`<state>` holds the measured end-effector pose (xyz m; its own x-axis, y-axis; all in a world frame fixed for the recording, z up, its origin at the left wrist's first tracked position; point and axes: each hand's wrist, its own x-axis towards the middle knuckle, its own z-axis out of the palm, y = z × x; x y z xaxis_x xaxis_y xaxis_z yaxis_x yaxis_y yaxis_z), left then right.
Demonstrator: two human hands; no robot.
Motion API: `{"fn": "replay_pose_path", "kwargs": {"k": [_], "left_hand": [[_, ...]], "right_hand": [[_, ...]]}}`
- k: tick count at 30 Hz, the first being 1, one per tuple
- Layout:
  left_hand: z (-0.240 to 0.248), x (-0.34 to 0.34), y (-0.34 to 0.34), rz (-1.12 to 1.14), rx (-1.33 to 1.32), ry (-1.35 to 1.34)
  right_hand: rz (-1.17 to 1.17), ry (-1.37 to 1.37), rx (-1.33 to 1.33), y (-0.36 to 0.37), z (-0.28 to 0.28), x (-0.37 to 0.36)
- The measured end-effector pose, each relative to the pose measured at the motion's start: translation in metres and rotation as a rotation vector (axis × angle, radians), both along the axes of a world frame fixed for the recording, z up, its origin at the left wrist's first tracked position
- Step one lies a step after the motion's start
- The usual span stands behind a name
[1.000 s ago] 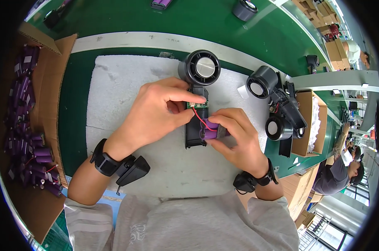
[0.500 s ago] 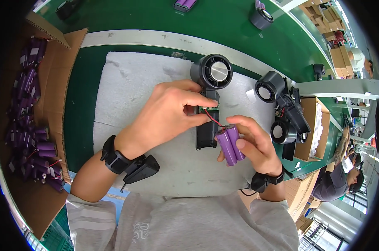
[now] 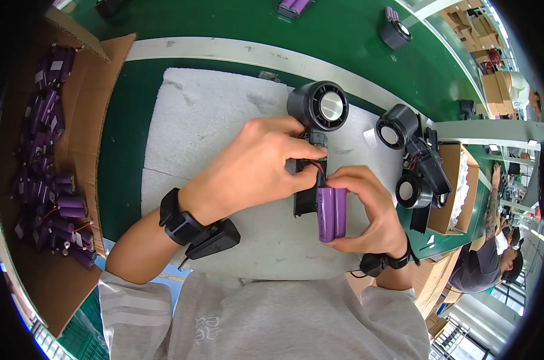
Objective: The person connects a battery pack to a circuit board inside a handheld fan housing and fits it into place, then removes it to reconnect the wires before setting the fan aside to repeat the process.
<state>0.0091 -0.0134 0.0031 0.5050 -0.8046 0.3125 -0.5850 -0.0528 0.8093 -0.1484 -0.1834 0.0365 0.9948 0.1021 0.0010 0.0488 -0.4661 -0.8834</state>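
A black handheld fan (image 3: 318,105) lies on the white foam mat (image 3: 188,120), its round head away from me and its open handle (image 3: 305,203) toward me. My left hand (image 3: 257,162) grips the upper part of that handle, with the fingertips at the circuit board, which is mostly hidden. My right hand (image 3: 371,210) holds a purple two-cell battery pack (image 3: 332,214) between thumb and fingers, upright over the handle's right side. Red and black wires (image 3: 318,167) run from the top of the pack to the board under my left fingertips.
A cardboard box of purple battery packs (image 3: 50,144) stands at the left. More black fans (image 3: 398,127) lie at the right, beside a small carton (image 3: 455,186) with white lining. Beyond a pale rail (image 3: 224,53), further parts rest on the green bench. A person (image 3: 488,261) sits far right.
My right hand has turned the battery pack from tilted to nearly upright and brought it closer to the handle. My left hand stays at the board. The whole view has shifted slightly.
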Motion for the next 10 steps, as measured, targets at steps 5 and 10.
{"fn": "replay_pose_path", "kwargs": {"k": [5, 10], "left_hand": [[0.0, -0.002, 0.0, -0.021, -0.019, 0.064], [0.0, 0.002, 0.003, -0.079, 0.005, 0.163]], "right_hand": [[-0.099, -0.077, -0.119, 0.014, -0.007, 0.0], [-0.077, -0.121, -0.251, 0.018, -0.014, 0.004]]}}
